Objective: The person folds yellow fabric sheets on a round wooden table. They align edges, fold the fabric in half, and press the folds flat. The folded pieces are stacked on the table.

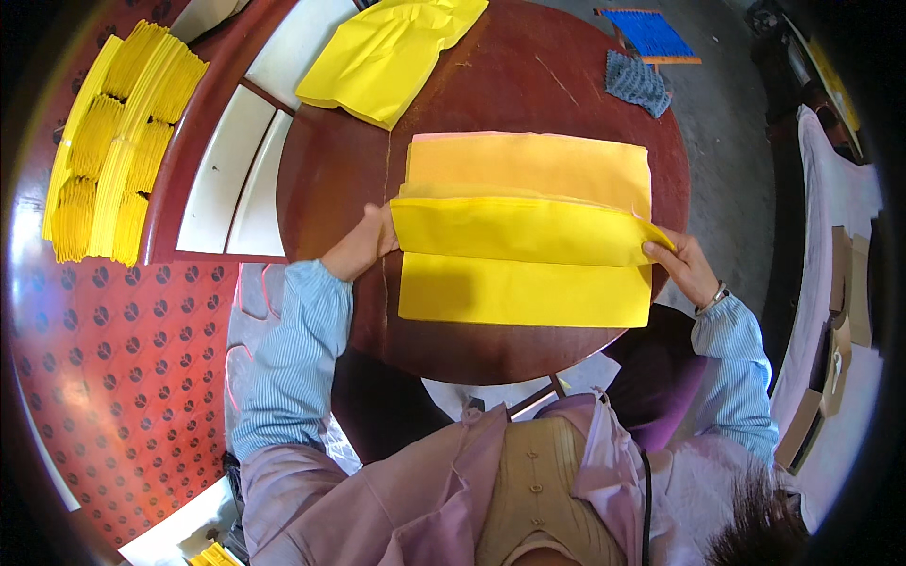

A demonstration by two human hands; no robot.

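A yellow sheet, paper or thin cloth, is held by its two short ends, its upper edge folded over in a long strip. My left hand is closed on the left end, its fingers partly hidden behind the sheet. At the right end, my right hand pinches a slightly raised corner between thumb and fingers. Beneath the strip lies a flat yellow layer on the round table, and behind it a paler orange-yellow layer. Whether these layers are one piece, I cannot tell.
A crumpled yellow sheet lies at the table's far left. Bundles of folded yellow pieces are stacked further left. A grey-blue cloth rests at the far right edge, beside a blue-topped stool. Cardboard boxes stand at right.
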